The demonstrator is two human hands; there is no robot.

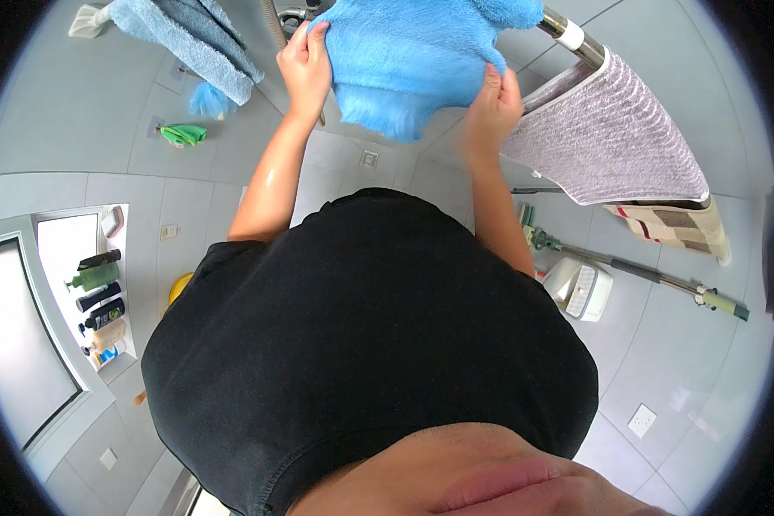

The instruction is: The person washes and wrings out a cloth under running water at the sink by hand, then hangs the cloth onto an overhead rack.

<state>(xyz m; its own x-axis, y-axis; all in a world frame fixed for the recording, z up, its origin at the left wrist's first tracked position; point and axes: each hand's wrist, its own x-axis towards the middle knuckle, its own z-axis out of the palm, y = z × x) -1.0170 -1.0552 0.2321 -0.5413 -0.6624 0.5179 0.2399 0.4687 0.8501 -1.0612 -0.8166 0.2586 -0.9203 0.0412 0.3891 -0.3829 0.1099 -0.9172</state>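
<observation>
A bright blue towel hangs spread between my hands at the top of the view, its lower fringe blurred. My left hand pinches its left edge between thumb and fingers. At the right edge, my right hand grips the cloth the same way, with the thumb on top. Behind the towel's upper right runs a metal rail; whether the cloth rests on it cannot be made out. Right of my right hand, a greyish-purple striped towel drapes over a bar.
A checked beige towel hangs at the right. Below it a mop pole leans near a white bucket. At upper left hang a grey-blue towel and a green cloth. Several bottles stand in a window niche.
</observation>
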